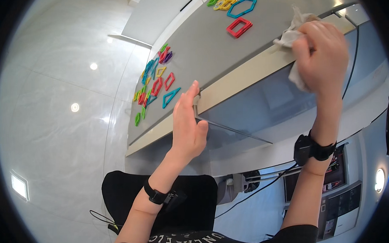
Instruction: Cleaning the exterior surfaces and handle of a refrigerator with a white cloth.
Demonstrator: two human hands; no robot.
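Observation:
My right hand is closed around a crumpled whitish cloth at the far right end of a grey tabletop, over its cream front edge. Part of the cloth hangs below the hand. My left hand has its fingers extended by the table's front edge, with nothing in it. To its left on the tabletop lies a scatter of coloured plastic frame tiles, among them a blue triangle and a red frame. Farther back are a red square frame and a blue hexagon frame.
A black chair stands below the table's front. A dark cable runs from the band on my right wrist. Another cable hangs by the table's right end. Glossy tiled floor spreads to the left.

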